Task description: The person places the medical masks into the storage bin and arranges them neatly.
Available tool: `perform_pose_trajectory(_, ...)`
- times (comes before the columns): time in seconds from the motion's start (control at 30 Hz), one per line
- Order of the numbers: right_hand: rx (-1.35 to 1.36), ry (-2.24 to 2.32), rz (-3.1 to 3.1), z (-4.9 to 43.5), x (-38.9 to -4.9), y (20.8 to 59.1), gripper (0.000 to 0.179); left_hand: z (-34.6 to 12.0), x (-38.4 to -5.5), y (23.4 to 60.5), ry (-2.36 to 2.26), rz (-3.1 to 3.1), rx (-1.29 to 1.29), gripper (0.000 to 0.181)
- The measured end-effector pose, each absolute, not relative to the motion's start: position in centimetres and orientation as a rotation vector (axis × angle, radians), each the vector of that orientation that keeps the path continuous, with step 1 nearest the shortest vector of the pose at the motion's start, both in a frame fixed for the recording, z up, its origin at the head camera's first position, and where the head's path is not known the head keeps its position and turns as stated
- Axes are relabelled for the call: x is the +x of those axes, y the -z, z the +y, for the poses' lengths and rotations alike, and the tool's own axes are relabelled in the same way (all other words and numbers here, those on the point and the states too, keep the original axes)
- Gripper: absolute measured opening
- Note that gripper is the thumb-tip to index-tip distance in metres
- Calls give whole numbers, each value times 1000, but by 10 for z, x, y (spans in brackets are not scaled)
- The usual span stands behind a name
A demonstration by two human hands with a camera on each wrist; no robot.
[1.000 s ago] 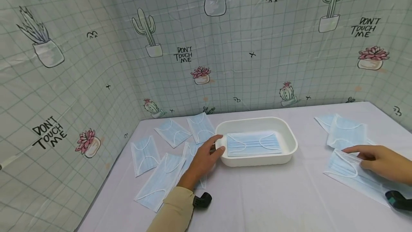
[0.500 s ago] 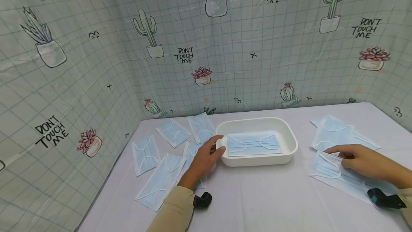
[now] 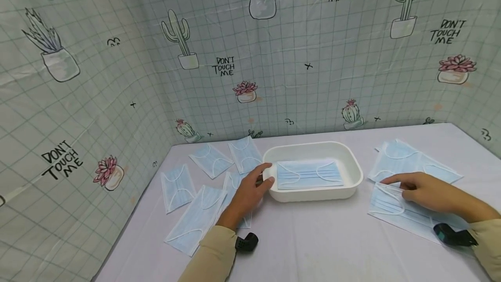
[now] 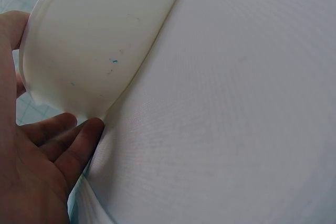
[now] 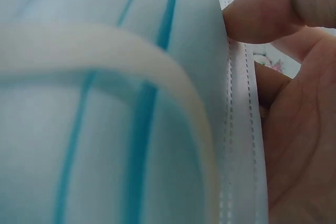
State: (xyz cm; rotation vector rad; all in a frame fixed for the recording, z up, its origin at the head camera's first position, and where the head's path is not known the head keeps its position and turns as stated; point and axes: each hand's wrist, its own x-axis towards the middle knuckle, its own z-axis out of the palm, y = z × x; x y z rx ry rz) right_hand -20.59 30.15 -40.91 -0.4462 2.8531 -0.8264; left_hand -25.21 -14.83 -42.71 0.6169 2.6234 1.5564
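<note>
My left hand (image 3: 248,193) grips the left end of a white plastic tray (image 3: 313,196), thumb at the rim and the other fingers against the outer wall. In the left wrist view its fingertips touch the lower wall of that tray (image 4: 100,40). A pleated light-blue face mask (image 3: 309,174) with white ear loops lies flat inside. To the right of the tray, my right hand (image 3: 430,193) pinches another face mask (image 3: 393,214) by its upper edge. The right wrist view shows this mask (image 5: 105,129) up close, thumb on its stitched border.
More face masks (image 3: 403,160) overlap on the table behind the right hand. Several others, such as one mask (image 3: 193,219), lie spread left of the tray, partly under the left forearm. A patterned cloth (image 3: 305,77) hangs behind the table (image 3: 313,243).
My right hand has moved left toward the tray with the pinched mask. The masks behind it have shifted left too, their overlap altered. My left hand and the tray have stayed put.
</note>
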Motion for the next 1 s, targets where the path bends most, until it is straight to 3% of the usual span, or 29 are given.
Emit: perform_pose_trajectory(1.0,-403,805,2673,293,-217,404,48,-147,-252,427,-1542,2637,601,53)
